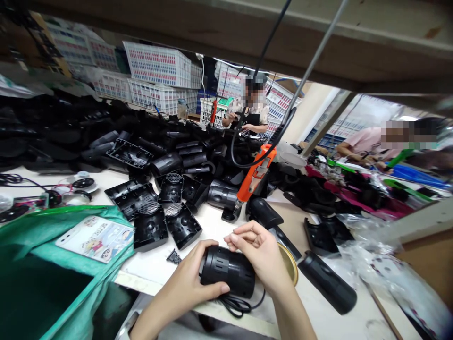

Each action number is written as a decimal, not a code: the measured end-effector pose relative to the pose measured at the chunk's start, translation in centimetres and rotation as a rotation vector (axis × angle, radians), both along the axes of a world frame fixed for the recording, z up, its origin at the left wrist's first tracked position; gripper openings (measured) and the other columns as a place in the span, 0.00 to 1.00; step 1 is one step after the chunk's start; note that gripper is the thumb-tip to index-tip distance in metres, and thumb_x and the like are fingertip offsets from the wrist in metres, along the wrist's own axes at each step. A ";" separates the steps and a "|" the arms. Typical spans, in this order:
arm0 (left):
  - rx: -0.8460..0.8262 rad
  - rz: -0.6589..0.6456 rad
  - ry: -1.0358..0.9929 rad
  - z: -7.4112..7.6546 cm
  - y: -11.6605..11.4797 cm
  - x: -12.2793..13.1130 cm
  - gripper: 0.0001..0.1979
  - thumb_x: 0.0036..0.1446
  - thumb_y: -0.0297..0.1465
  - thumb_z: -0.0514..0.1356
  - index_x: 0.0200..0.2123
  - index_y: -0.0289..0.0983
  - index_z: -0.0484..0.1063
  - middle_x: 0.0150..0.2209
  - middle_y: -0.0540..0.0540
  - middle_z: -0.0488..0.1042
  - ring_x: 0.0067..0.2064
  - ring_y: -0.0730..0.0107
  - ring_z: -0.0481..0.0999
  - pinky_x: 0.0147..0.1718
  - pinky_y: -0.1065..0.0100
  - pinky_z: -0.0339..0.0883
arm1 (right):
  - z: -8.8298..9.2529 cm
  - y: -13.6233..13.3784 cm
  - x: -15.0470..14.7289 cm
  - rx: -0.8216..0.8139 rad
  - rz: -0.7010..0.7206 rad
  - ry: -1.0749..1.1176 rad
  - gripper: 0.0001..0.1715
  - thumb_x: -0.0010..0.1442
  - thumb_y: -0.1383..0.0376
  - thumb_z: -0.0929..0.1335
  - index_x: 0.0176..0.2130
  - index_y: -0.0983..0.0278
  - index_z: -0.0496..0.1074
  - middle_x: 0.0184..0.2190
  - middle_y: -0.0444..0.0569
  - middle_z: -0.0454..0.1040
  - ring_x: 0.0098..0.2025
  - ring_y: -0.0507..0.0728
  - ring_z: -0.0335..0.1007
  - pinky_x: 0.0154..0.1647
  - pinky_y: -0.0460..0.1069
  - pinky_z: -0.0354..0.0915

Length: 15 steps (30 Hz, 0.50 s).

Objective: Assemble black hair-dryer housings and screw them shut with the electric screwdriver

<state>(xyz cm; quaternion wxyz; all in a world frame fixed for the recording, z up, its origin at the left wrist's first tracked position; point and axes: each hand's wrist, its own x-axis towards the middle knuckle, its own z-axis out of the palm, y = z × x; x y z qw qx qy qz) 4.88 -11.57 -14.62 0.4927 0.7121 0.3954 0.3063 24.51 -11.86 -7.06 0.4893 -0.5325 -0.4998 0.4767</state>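
My left hand [198, 274] is wrapped round a black cylindrical housing [230, 271], thumb along its near side. The housing lies on its side at the table's front edge, with a coiled black cable below it. Over the housing's upper right my right hand [253, 245] has thumb and fingertips pinched together; whatever is between them is too small to make out. A black plug [173, 256] lies left of the housing. Above my hands hangs an orange electric screwdriver [255, 174], its tip pointing down. A gold-rimmed round dish [293, 264] is partly behind my right wrist.
Black half shells [150, 226] lie left of centre, before a large heap of black parts [63, 127]. A green bag [46, 278] with a phone [97, 237] is at left. Another black shell [327, 282] and plastic bags [396, 283] lie right. Two people work beyond; a shelf beam crosses above.
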 end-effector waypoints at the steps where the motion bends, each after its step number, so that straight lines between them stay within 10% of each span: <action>1: -0.003 -0.001 -0.004 0.1 0.0 0.0 0.35 0.55 0.41 0.71 0.62 0.45 0.62 0.60 0.39 0.71 0.61 0.46 0.72 0.59 0.52 0.65 | -0.2 0.3 -0.3 0.011 -0.016 -0.046 0.19 0.58 0.51 0.76 0.35 0.60 0.70 0.31 0.49 0.83 0.34 0.57 0.81 0.39 0.50 0.73; 8: 0.005 -0.009 -0.021 0.6 0.0 0.1 0.35 0.54 0.39 0.72 0.62 0.46 0.62 0.61 0.41 0.72 0.62 0.48 0.72 0.59 0.53 0.65 | -1.1 0.4 -1.5 0.106 0.038 -0.393 0.04 0.62 0.62 0.70 0.34 0.59 0.74 0.33 0.47 0.82 0.38 0.59 0.81 0.43 0.51 0.70; 15: 0.006 -0.001 -0.022 0.4 0.0 0.2 0.36 0.53 0.39 0.73 0.62 0.45 0.62 0.60 0.40 0.72 0.61 0.48 0.72 0.58 0.52 0.66 | -1.2 -0.2 -1.2 0.183 0.157 -0.676 0.12 0.69 0.67 0.64 0.39 0.59 0.77 0.37 0.48 0.81 0.41 0.60 0.78 0.46 0.52 0.67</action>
